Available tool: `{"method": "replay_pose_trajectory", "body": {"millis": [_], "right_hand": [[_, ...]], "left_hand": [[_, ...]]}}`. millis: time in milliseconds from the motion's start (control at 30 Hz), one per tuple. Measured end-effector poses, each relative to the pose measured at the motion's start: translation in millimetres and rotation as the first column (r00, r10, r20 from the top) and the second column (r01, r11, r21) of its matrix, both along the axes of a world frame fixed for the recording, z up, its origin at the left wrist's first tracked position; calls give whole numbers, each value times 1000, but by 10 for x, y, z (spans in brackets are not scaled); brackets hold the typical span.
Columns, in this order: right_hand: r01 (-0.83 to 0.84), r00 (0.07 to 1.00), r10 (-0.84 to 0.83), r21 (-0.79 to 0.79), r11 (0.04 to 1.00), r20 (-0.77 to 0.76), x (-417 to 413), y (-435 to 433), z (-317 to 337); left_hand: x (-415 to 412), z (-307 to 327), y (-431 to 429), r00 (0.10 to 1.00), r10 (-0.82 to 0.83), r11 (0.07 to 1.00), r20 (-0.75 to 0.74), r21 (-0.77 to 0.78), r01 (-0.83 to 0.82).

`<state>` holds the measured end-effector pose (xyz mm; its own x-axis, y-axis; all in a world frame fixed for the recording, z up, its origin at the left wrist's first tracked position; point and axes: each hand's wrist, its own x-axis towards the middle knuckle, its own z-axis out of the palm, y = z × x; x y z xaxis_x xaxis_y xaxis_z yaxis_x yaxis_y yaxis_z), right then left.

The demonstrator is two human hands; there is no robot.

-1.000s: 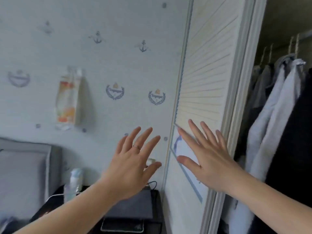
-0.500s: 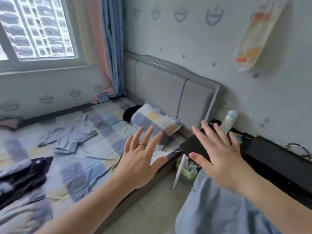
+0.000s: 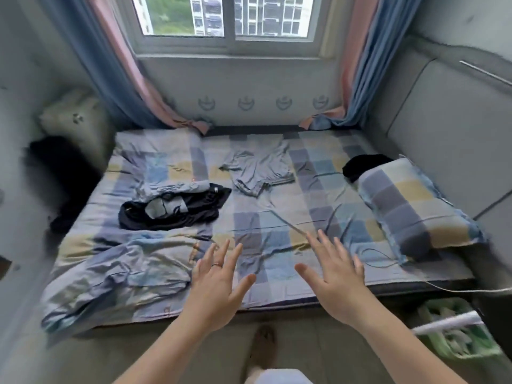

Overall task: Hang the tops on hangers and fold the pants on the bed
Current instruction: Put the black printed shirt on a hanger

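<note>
Blurred, unidentifiable dark heap (image 3: 59, 173) left of the bed (image 3: 266, 217)

Home bedroom: bed (image 3: 277, 217), curtained window (image 3: 227, 23)

A crumpled light-grey fabric garment (image 3: 257, 169) lies spread on the checked bed (image 3: 277, 217), a bunched black garment (image 3: 177, 214) to its left.

Both bare forearms reach forward, palms down. The left hand (image 3: 219, 286) spreads its straight fingers, a ring (image 3: 217, 264) on one — the right hand (image 3: 336, 275) likewise, thumb out, holding nothing.
</note>
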<state>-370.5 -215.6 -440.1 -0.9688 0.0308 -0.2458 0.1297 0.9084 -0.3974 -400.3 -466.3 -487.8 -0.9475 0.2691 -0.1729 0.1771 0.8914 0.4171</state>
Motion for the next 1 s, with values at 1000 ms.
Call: {"method": "replay_pose_trajectory", "body": {"millis": [1000], "right_hand": [[21,940,13,-95,995,342,-3920,-1079,-2396]], "left_hand": [[-3946,-2030,-1265,942,92,995,324,-63,-76]]}}
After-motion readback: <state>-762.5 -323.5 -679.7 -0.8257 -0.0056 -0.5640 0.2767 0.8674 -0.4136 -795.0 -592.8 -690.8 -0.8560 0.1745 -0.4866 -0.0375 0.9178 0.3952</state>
